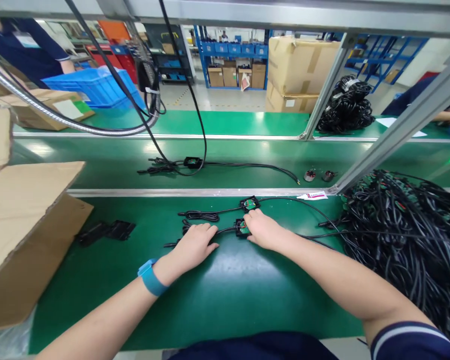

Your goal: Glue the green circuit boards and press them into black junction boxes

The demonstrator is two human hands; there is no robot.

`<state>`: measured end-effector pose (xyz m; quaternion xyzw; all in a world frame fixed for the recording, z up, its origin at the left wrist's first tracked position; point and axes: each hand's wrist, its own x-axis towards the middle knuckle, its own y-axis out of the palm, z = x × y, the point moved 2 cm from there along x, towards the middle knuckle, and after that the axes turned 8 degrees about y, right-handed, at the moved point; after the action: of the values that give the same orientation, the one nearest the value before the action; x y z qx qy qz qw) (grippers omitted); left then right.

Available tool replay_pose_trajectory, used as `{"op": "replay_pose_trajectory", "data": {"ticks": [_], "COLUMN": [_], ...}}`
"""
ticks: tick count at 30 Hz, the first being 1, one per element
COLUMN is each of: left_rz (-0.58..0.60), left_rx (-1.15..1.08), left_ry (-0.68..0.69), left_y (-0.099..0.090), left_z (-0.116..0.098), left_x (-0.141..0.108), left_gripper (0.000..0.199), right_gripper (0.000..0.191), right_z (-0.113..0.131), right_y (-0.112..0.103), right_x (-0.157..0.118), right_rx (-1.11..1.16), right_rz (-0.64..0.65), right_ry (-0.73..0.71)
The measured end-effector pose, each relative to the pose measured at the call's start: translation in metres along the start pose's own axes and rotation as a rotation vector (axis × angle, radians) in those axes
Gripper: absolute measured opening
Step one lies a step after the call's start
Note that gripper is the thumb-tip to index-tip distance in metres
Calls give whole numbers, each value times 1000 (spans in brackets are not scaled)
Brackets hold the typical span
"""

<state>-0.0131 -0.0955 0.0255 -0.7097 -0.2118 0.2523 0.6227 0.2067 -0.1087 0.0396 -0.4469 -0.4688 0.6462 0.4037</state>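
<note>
My right hand [264,229] is closed at the right edge of a small open black plastic case [240,231] holding a green circuit board. Its fingertips hide part of the board. My left hand [195,245], a blue band on its wrist, curls over the bundled black cable [185,227] that runs left from this case; the thumb sticks out and the fingertips are partly hidden. Just behind lies a second open case [250,203] with a green board, its tied cable [201,216] stretching left. Both cases lie on the green work surface [225,300].
A large heap of black cables [405,250] fills the right side. Left are black plastic parts [107,231] and an open cardboard box [18,240]. Behind a metal rail lie another wired case [192,162] and two small metal cylinders [309,175]. A tube [313,195] lies near the post [332,85].
</note>
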Motion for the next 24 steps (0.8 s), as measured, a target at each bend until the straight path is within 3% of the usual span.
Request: {"op": "replay_pose_trajectory", "data": {"ticks": [3,5,11,13,16,17,18,21,24], "left_rz": [-47,-89,-103,-69,2,4,-4,-32,-48], "left_rx": [16,68,73,-2,-108,-121,-125,-140,-159], "left_ry": [-41,-107,-187,-149,-109,-106,-104,-91,-80], "left_y": [-16,-22,-16,-14,-11,-10,-10,-12,-26], "left_z": [-1,0,17,25,43,49,55,71,86], "left_x": [22,40,71,70,58,53,47,37,43], "left_gripper": [13,14,16,39,98,104,99,59,41], "right_gripper": [34,36,47,48,46,45,45,42,43], "right_z": [-18,-28,-44,-47,-50,-50,-50,-51,-53], "right_y": [-25,-33,-21,-16,-13,-13,-14,-26,-56], "right_x": [21,37,64,67,71,72,73,80,102], "right_rx": [-76,-102,-60,-37,-48,-54,-58,-53,-46], "right_rz": [-82,-67,5,11,27,32,35,25,18], "right_ry": [-14,-4,-19,-28,-56,-65,-72,-88,-98]}}
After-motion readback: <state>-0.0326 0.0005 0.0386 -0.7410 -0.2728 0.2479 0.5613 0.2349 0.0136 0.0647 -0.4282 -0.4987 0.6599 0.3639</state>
